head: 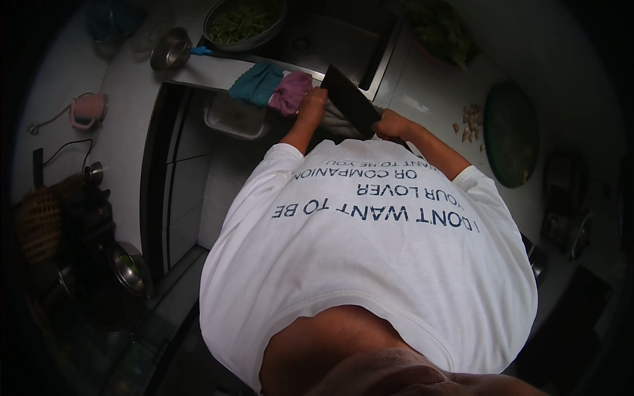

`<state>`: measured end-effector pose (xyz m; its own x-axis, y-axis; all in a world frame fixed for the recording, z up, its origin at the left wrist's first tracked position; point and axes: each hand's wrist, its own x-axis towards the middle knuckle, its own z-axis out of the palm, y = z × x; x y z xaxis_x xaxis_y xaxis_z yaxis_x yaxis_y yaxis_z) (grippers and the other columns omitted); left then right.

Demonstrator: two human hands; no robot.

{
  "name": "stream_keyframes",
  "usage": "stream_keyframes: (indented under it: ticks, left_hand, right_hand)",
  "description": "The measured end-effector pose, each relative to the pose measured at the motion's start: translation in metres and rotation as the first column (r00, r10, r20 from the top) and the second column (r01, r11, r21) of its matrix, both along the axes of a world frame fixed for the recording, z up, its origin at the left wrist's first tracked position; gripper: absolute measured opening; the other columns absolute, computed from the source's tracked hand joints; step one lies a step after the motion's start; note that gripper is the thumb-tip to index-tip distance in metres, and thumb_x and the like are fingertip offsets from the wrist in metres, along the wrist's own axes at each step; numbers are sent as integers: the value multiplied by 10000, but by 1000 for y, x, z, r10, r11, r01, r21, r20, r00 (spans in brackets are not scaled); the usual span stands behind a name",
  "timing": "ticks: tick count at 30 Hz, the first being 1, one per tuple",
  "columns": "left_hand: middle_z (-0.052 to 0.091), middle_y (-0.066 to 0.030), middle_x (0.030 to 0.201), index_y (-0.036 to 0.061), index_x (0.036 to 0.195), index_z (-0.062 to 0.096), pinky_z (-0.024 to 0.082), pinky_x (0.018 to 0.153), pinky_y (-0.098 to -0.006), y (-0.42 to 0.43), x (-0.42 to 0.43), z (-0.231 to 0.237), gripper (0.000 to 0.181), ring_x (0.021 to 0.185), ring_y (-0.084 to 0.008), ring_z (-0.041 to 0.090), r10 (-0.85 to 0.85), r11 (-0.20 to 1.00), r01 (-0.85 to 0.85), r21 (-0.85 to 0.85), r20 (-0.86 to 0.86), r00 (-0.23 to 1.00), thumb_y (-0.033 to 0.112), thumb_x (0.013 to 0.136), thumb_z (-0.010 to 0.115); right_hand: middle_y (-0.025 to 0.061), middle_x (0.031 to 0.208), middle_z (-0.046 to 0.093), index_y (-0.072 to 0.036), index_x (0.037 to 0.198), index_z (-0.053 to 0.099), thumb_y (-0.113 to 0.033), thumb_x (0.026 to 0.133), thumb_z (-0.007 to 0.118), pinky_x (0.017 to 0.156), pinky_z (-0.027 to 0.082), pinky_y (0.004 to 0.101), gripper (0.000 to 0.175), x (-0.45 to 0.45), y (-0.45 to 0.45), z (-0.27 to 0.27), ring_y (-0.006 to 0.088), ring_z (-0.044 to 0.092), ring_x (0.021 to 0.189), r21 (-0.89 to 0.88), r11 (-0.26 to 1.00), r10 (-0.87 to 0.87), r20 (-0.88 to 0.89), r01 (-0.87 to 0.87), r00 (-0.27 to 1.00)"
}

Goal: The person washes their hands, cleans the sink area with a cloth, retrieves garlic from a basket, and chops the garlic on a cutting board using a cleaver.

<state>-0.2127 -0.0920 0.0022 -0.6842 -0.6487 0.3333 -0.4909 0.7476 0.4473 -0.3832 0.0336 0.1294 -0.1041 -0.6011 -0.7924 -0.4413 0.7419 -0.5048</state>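
Note:
My right hand [391, 123] is closed around the handle end of a dark, broad-bladed cleaver [349, 101]. The blade slants up and left, across the front edge of the sink. My left hand [313, 106], fingers curled, is at the blade's left edge beside a pink-purple cloth [291, 93]; whether it grips the cloth or the blade is not visible. A teal cloth [258, 84] drapes over the counter edge to the left. Grey cloth [339, 121] shows below the blade, between my hands.
Beyond my hands is a metal sink [327, 42]. A bowl of cut green vegetables [247, 47] stands at its left; leafy greens [441, 34] are at right. Garlic cloves [473, 119] lie near a round green board or tray [511, 133]. Below the counter, a plastic container [235, 116] sits in an opening.

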Motion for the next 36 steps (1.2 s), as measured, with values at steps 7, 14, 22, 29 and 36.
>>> stream_keyframes:
  ticks: [7,14,22,29,36]
  left_hand:
    - [500,-154,713,29,721,489,407,585,-395,-2,2,-5,43,703,-331,503,28,992,-29,122,9,1000,49,684,482]
    - [540,-163,731,27,693,520,410,600,-398,-14,2,-13,139,684,-332,524,244,910,-231,344,6,970,121,628,599]
    - [518,-163,677,17,670,507,406,573,-407,-12,0,-8,96,659,-335,518,209,945,-175,277,-96,973,80,638,571]
    - [512,-173,679,17,686,488,401,553,-418,-14,-1,-8,96,675,-348,511,123,947,-103,303,-50,991,77,661,559]
    - [482,-173,681,24,685,477,392,554,-415,-10,-1,-5,30,667,-346,495,92,981,-77,179,-78,993,25,658,491]
  right_hand:
    - [59,484,491,0,579,533,-116,642,522,408,360,268,132,2,5,-4,120,437,386,-49,999,2,-49,-4,999]
    - [65,499,481,34,765,537,-102,667,509,382,370,264,170,8,3,-4,117,461,416,-135,983,107,-155,-128,982]
    - [38,480,427,21,720,500,-71,704,468,357,373,255,99,5,-4,23,114,411,384,15,999,-30,77,29,997]
    - [72,468,440,11,560,463,-67,660,493,334,373,282,131,-4,-11,4,143,425,367,99,987,-142,210,124,967]
    - [135,615,550,75,734,550,-105,656,520,495,416,289,198,11,1,-11,157,526,543,-74,996,38,-133,-48,990]
